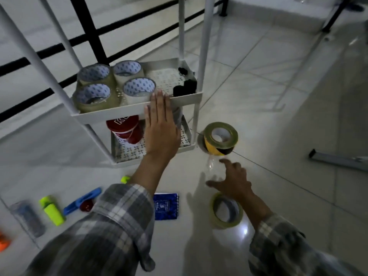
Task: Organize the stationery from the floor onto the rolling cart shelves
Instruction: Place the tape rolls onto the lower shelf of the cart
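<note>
The white rolling cart (137, 109) stands on the tiled floor. Its middle shelf holds several rolls of clear packing tape (139, 89) and black clips (185, 87); a red and white glue can (127, 131) sits on the bottom shelf. My left hand (160, 126) is flat and open against the middle shelf's front rim. My right hand (234, 180) hovers with fingers spread over a clear tape roll on the floor, just short of the yellow-black tape roll (221, 138) beside the cart. Another tape roll (226, 211) lies under my right wrist.
On the floor near me lie a blue notebook (165, 206), a blue stapler (82, 201), a red round item (86, 206), yellow-green highlighters (52, 211), a clear box (27, 218) and an orange item (4, 244). A black railing (89, 24) runs behind the cart. A metal bar (338, 159) lies right.
</note>
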